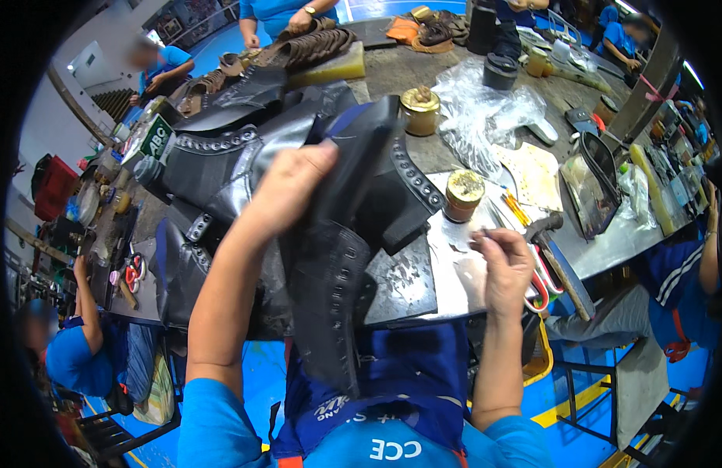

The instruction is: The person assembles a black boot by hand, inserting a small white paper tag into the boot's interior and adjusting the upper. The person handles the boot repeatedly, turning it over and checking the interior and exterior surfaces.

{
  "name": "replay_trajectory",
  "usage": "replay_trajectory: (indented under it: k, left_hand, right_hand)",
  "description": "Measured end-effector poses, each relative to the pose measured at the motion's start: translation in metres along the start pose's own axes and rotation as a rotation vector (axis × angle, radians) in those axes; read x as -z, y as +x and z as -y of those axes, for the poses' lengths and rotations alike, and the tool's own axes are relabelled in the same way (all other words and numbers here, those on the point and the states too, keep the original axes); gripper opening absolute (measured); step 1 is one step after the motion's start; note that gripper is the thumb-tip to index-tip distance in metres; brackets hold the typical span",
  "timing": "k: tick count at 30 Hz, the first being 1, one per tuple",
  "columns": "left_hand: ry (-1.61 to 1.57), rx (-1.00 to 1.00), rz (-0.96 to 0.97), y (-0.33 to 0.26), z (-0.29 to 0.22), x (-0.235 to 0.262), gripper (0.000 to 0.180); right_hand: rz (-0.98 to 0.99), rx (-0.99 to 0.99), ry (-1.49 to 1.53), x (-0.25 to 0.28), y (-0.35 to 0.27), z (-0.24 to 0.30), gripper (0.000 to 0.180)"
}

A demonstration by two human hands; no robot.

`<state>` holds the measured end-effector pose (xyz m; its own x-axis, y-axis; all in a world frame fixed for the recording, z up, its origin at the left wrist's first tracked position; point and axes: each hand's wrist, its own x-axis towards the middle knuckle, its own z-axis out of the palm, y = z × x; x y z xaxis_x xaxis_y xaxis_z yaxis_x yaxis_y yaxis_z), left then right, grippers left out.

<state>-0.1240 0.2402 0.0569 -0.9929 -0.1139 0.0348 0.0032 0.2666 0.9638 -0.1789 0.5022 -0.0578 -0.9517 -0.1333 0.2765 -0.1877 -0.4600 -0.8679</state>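
Note:
My left hand (295, 183) is closed round a black leather boot (353, 168), tilted toe up over the table's near edge. Its shaft hangs toward my lap, with a row of lace holes along it. To the right, my right hand (505, 273) hovers over a white sheet (455, 269), its thumb and fingers pinched together. Whatever is between those fingertips is too small to make out. Just beyond them stands a jar (464, 195) with a crusted yellowish top. More black boots (213, 160) lie heaped beyond my left forearm.
Right of my right hand lie a hammer (565, 273), red-handled scissors (540, 290) and pencils (515, 209). A second jar (420, 113) and a clear plastic bag (474, 117) stand farther back. Co-workers in blue shirts (76, 359) sit or stand around the table.

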Motion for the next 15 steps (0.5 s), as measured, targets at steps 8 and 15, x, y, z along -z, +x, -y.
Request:
replay_trajectory:
  k: [8,15]
  left_hand:
    - [-1.403,-0.191,-0.015,-0.024,0.019,-0.008,0.036]
    - [-1.651,-0.134,0.057,-0.018,0.073,-0.038,0.038]
  right_hand:
    - [0.15,0.169,0.258,-0.033,0.001,0.039,0.011]
    - [0.423,0.252,-0.296,-0.069,-0.011,0.041,0.014]
